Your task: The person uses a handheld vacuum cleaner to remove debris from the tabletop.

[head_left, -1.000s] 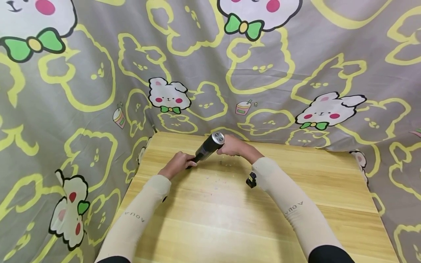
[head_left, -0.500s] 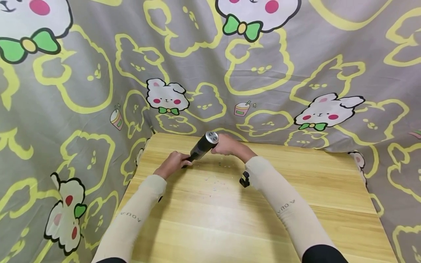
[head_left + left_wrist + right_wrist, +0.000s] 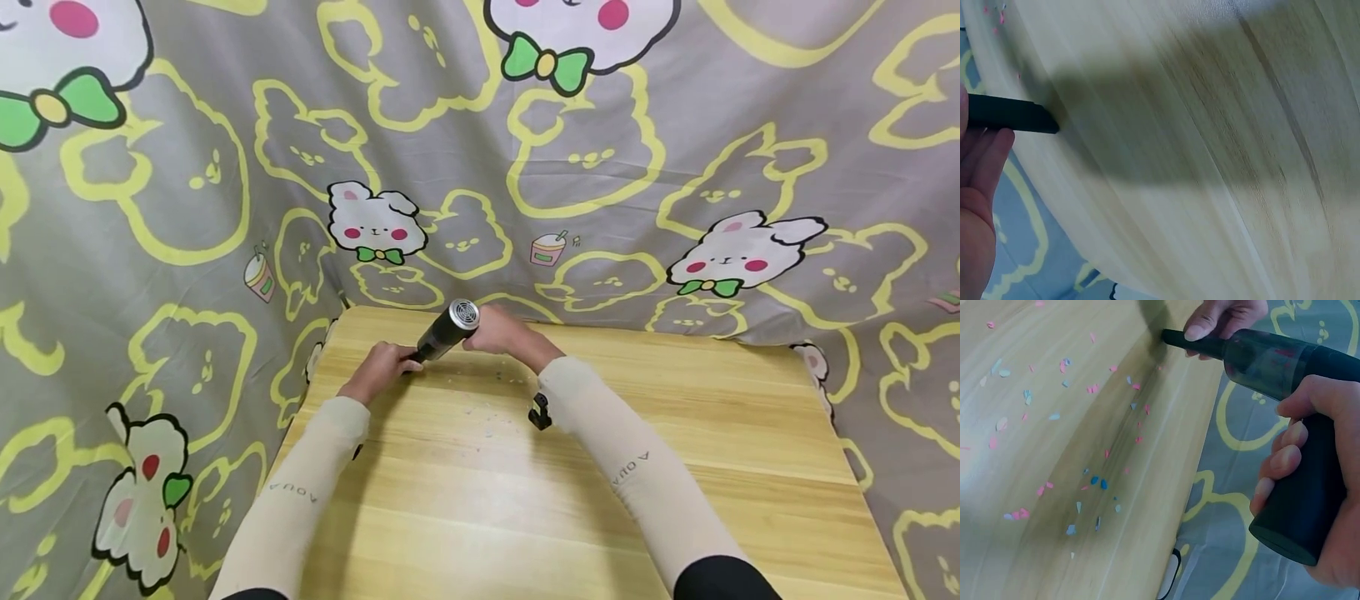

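A black handheld vacuum (image 3: 447, 329) with a silver vented rear end is held low over the far left of the wooden table (image 3: 525, 517). My right hand (image 3: 495, 330) grips its handle (image 3: 1307, 487), fingers curled round it. My left hand (image 3: 382, 367) pinches the slim black nozzle (image 3: 1010, 114) near its tip, thumb on top (image 3: 1200, 328). The nozzle tip sits close to the table's left edge. Small pink and blue paper scraps (image 3: 1085, 487) lie scattered on the wood just right of the nozzle.
A grey cloth printed with yellow outlines and white rabbits (image 3: 375, 225) hangs behind and round the table. A black camera mount (image 3: 538, 412) sits under my right wrist. More scraps (image 3: 487, 417) dot the table's middle.
Both hands and the vacuum have slid a little to the left, toward the table's far left corner. The grips are unchanged.
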The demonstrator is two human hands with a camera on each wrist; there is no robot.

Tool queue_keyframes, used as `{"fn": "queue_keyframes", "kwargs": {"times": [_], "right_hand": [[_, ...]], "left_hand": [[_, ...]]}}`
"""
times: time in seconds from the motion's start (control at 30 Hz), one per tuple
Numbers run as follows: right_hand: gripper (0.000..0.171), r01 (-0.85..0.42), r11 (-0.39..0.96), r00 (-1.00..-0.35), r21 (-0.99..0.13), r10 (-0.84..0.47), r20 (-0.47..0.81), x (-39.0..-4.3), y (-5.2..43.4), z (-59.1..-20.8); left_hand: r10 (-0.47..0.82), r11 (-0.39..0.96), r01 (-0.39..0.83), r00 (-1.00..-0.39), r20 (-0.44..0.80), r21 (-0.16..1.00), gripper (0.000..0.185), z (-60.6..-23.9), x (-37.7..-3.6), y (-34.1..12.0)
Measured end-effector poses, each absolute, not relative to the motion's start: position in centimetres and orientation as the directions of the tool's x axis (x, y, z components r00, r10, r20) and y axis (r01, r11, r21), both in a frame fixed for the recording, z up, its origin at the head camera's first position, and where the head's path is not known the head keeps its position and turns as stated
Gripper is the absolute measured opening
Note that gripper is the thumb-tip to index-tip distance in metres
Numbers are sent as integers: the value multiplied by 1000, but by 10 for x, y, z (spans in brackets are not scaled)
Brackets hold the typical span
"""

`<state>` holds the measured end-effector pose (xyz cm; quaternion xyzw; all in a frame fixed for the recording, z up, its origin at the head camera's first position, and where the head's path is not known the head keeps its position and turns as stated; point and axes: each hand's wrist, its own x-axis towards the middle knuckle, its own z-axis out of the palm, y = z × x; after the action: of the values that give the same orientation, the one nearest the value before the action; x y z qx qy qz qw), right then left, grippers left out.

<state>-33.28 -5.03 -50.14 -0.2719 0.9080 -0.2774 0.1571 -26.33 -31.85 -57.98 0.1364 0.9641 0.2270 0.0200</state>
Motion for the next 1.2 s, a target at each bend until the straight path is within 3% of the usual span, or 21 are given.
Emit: {"fn": "queue_keyframes", "kwargs": {"times": [0.33, 0.77, 1.2], "right_hand": [[39, -353, 698, -835, -623, -536, -128, -333, -48, -507], [48, -265, 666, -828, -697, -528, -190, -332, -24, -510], [48, -266, 701, -839, -662, -507, -199, -329, 6, -510]], "left_hand": [[282, 855, 263, -959, 26, 447, 39, -580, -278, -319], [337, 844, 304, -941, 3, 442, 34, -577, -283, -298], [384, 818, 349, -923, 17, 457, 32, -579, -284, -273]]}}
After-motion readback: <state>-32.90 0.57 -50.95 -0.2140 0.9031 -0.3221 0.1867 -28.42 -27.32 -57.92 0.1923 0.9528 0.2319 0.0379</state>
